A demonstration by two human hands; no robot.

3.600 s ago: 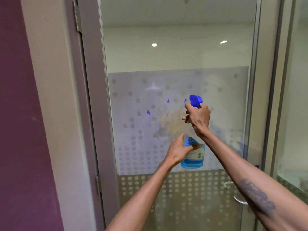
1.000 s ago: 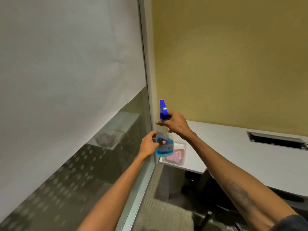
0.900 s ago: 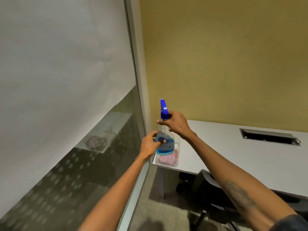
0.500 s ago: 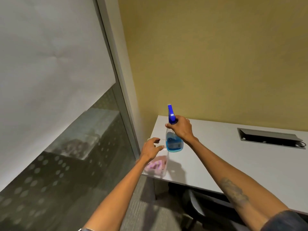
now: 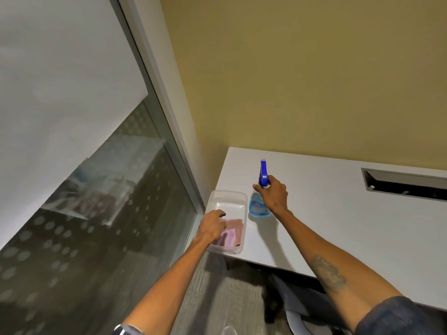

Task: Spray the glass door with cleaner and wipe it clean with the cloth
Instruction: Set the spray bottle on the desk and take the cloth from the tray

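Note:
A spray bottle (image 5: pixel 258 209) with blue liquid and a blue trigger head stands on the white desk (image 5: pixel 343 228). My right hand (image 5: pixel 272 196) is closed around its neck. Left of the bottle sits a clear plastic tub (image 5: pixel 227 196) at the desk's corner, with a pink cloth (image 5: pixel 233 234) lying in it. My left hand (image 5: pixel 212 226) reaches into the tub and rests on the cloth with curled fingers; whether it grips the cloth is hidden. The glass door is out of view.
A glass partition (image 5: pixel 96 213) with frosted film and dot pattern runs along the left, framed in grey metal. A yellow wall stands behind the desk. A cable slot (image 5: pixel 406 183) is cut into the desk at right. A chair (image 5: pixel 297 317) sits under the desk.
I turned from the glass door to the desk. My right hand lowered the bottle onto the desk. My left hand let go of the bottle and dropped into the tub onto the cloth.

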